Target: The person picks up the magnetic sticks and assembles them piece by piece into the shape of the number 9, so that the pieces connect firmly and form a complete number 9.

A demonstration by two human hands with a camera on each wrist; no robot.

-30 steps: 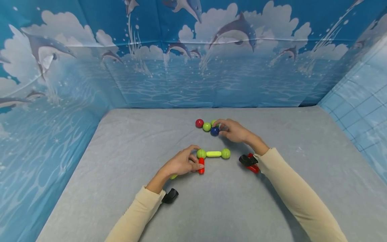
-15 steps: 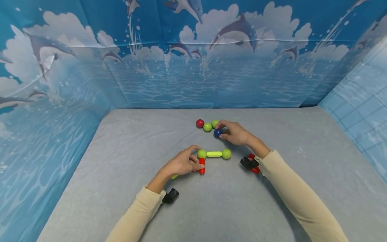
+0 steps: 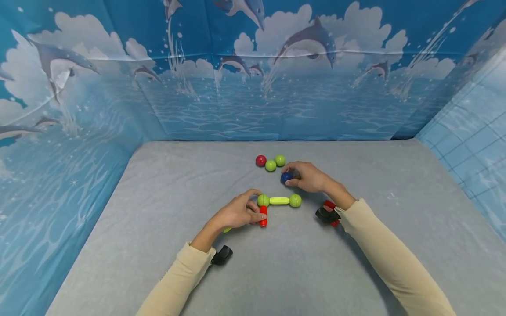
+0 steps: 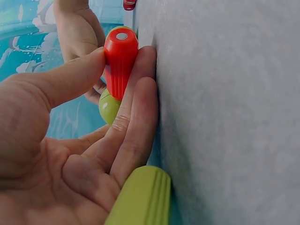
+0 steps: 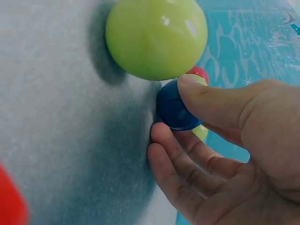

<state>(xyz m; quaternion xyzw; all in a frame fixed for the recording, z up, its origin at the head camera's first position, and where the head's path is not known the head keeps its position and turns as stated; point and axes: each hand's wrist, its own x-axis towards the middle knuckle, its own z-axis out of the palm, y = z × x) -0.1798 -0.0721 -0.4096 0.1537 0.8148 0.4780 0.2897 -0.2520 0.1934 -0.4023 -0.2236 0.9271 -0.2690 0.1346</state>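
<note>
My left hand pinches a red ribbed rod between thumb and fingers. That rod meets a green ball, from which a yellow-green rod runs right to a second green ball. Beneath the left palm lies another yellow-green rod, mostly covered in the head view. At the upper right, my right hand grips a blue ball with its thumb and fingers, low over the cloth. The second green ball looms large beside it in the right wrist view.
Behind the right hand sit a red ball and two green balls. Red pieces lie under the right wrist, partly hidden by a black wrist camera. A dolphin-print curtain borders the grey cloth surface.
The right hand has taken hold of the blue ball and drawn it slightly right and nearer, away from the other balls. The left hand and its red rod have stayed in place.
</note>
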